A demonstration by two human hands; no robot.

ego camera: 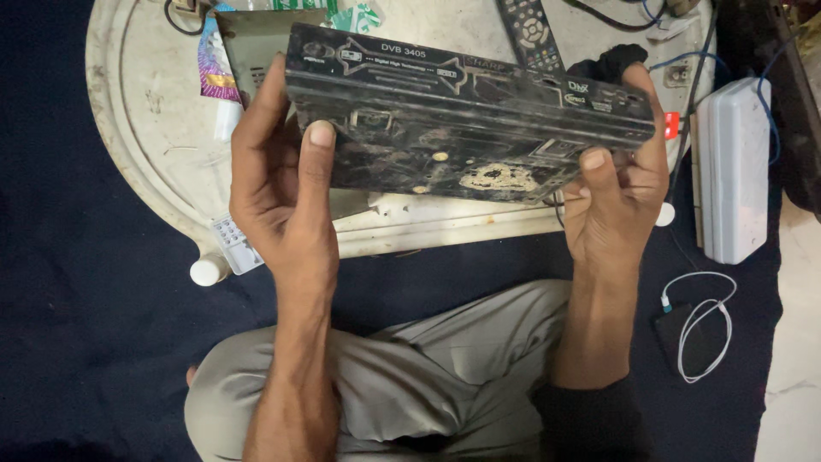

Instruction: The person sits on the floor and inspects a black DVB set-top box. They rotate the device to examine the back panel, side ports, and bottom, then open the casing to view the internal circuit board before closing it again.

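- Your left hand (278,184) clamps the left end of the black set-top box (466,111): thumb flat across the dirty face, fingers wrapped behind. Grip pressed tight on the box.
- Your right hand (617,192) mirrors it on the right end: thumb on the near face, fingers curled over the far edge. Also pinching the box, not spread.
- Box is held off the bench, tilted so its long front panel and one stained broad face turn up toward you. Looks like a hold for viewing that face; an end-to-end grip keeps the middle unobstructed.
- Rust-coloured and pale blotches sit on the broad face, between your thumbs.
- Under it is the round white bench (145,120), low, with you seated on the dark floor, knees in grey trousers just below the box.
- A remote control (530,30) lies on the bench behind the box, well apart from both hands.
- A small white keypad (235,244) and a white cap (208,270) sit at the bench rim, just beside your left wrist.
- A long white case (734,167) lies right of the bench, near your right hand but not touching.
- A coiled white cable (705,325) lies on the floor by your right forearm.
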